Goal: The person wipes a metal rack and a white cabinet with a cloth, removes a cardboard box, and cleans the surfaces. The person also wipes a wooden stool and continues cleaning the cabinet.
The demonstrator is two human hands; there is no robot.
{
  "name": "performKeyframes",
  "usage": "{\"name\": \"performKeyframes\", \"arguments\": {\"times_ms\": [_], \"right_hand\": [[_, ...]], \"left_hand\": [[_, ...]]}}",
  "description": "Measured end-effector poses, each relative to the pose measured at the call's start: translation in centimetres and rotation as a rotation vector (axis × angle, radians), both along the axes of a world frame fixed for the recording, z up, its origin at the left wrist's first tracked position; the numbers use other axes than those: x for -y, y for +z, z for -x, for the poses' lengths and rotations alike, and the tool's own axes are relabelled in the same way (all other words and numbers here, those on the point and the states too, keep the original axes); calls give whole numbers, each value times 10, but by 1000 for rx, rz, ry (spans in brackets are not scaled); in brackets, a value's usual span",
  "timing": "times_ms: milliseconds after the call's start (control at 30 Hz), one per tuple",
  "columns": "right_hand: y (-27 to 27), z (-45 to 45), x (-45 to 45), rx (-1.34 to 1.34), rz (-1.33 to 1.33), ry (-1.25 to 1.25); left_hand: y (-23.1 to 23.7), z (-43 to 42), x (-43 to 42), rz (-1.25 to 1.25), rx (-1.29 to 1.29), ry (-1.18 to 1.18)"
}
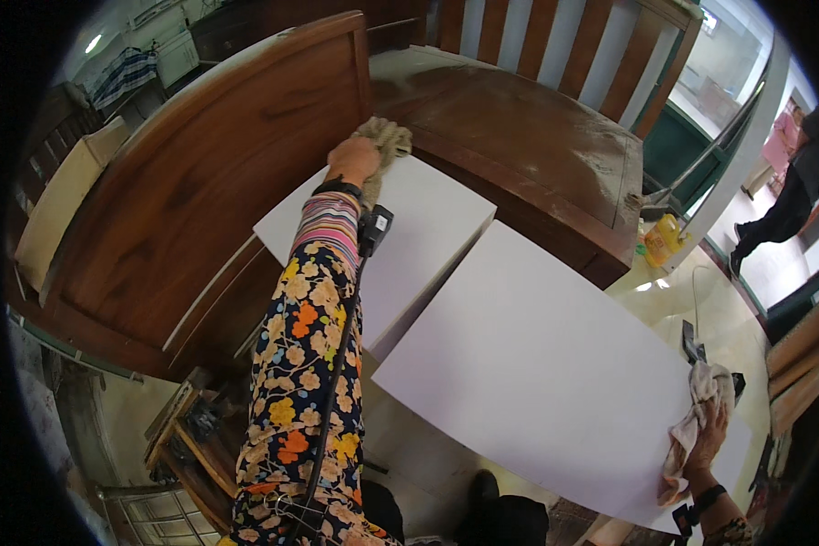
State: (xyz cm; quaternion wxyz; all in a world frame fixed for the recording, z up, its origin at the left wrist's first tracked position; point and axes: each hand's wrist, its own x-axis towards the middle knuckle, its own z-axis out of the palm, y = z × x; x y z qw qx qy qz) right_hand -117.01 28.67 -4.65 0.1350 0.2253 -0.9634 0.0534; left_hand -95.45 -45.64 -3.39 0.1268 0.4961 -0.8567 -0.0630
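Observation:
My left hand (356, 158) reaches far forward, its fingers closed on a bunched beige knitted cloth (384, 140). The cloth lies at the far corner of a smaller white flat-topped piece (423, 225), next to a brown wooden bed board (232, 130). At the lower right, my right hand (708, 437) grips a crumpled pale cloth (682, 437) against the right end of a larger white panel (553, 375). A dark gap separates the two white pieces. A cable runs along my left sleeve to a small black device (377, 228) at the wrist.
A dusty wooden bed base (519, 143) with a slatted end (553, 48) stands ahead. A yellow jug (663, 240) and a long-handled tool (703, 147) are at the right. Wooden frames (184, 437) sit lower left. People (785, 157) are beyond the doorway.

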Motion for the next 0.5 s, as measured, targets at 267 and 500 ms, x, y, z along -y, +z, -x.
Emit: {"name": "performKeyframes", "arguments": {"times_ms": [267, 500], "right_hand": [[-22, 21, -19, -20, 38, 16], [-14, 20, -14, 62, 195, 45]], "left_hand": [[4, -6, -27, -80, 16, -293], [-9, -25, -105, 9, -194, -598]]}}
